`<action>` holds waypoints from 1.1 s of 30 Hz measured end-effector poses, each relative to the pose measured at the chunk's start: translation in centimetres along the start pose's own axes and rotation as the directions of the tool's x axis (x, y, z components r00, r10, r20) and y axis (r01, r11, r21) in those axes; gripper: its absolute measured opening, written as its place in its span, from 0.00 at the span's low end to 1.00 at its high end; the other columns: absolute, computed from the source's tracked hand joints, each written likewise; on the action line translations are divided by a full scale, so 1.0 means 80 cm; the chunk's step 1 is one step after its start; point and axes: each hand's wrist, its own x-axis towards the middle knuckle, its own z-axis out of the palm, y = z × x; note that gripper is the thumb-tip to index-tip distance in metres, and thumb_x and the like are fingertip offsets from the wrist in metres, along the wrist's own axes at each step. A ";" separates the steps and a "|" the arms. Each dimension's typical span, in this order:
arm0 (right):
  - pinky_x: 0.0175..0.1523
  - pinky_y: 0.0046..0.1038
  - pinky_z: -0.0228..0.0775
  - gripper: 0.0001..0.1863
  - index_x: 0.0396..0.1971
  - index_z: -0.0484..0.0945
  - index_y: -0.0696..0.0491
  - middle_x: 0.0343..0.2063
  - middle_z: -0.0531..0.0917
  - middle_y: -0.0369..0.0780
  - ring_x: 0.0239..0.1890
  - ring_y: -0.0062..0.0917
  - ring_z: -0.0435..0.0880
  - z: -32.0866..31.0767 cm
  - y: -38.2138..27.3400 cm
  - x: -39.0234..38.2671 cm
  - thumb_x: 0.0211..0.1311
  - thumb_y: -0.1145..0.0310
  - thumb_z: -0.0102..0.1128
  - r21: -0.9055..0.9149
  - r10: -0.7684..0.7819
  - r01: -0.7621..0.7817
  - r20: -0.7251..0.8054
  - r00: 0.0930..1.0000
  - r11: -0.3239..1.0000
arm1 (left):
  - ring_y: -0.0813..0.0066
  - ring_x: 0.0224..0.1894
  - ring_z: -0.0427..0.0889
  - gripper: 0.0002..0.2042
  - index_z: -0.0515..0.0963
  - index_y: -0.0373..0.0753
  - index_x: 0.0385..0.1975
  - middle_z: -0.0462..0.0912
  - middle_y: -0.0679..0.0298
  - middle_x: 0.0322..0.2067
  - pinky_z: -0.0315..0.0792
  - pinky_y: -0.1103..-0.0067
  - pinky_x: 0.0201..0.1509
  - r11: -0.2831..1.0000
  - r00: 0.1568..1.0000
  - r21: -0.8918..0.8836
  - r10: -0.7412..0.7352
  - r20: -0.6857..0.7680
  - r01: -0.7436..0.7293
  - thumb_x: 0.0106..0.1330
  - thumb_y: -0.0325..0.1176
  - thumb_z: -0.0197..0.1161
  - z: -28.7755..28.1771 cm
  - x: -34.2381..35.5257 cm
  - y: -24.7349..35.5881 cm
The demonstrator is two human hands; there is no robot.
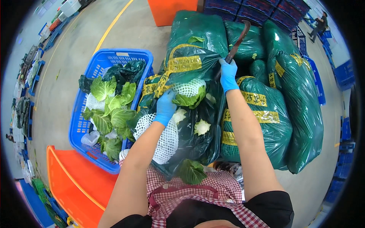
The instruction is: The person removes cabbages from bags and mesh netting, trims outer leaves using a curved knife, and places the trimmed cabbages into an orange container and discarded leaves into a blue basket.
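Note:
In front of me lies an opened dark green plastic bag (190, 146) with yellow printed tape (184, 64) on it. My left hand (165, 108), in a blue glove, is closed on the bag's taped edge, beside a vegetable head in white foam netting (189, 88) with green leaves. My right hand (229, 76), also gloved, grips a knife with a long curved, rusty blade (241, 41) pointing up and away; the bag's far edge runs close by it. White cut stems (202, 127) show inside the bag. An empty-looking foam net sleeve (166, 144) lies below my left hand.
Left stands a blue crate (81, 121) with loose leaves (114, 110), foam nets and dark plastic. Full green bags (262, 125) are piled right and behind. An orange bin (72, 178) is near left, another (171, 11) far back. Stacked dark crates (254, 11) and a distant person (320, 26) are beyond.

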 end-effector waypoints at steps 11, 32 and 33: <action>0.38 0.24 0.68 0.27 0.36 0.74 0.59 0.31 0.78 0.36 0.33 0.21 0.75 -0.055 -0.023 -0.222 0.36 0.62 0.76 -0.302 0.201 -0.017 0.589 0.783 0.953 | 0.77 0.31 0.71 0.05 0.70 0.31 0.22 0.73 0.61 0.22 0.67 0.80 0.39 0.841 0.899 -0.400 -0.206 0.386 0.364 0.45 0.20 0.57 -0.083 -0.130 -0.055; 0.39 0.22 0.70 0.23 0.41 0.74 0.59 0.32 0.79 0.37 0.32 0.19 0.76 0.004 0.040 -0.256 0.43 0.71 0.71 -0.275 0.277 -0.123 0.640 0.716 0.953 | 0.59 0.48 0.77 0.31 0.72 0.37 0.52 0.76 0.49 0.48 0.69 0.73 0.51 0.955 0.880 -0.246 -0.032 0.474 0.167 0.51 0.49 0.68 -0.100 -0.040 -0.070; 0.38 0.22 0.69 0.22 0.40 0.74 0.58 0.30 0.79 0.36 0.31 0.19 0.75 0.008 0.026 -0.256 0.43 0.69 0.71 -0.389 0.341 -0.102 0.616 0.710 0.915 | 0.61 0.46 0.78 0.26 0.74 0.37 0.50 0.78 0.50 0.46 0.70 0.74 0.50 0.941 0.878 -0.262 -0.070 0.473 0.216 0.54 0.45 0.66 -0.103 -0.047 -0.071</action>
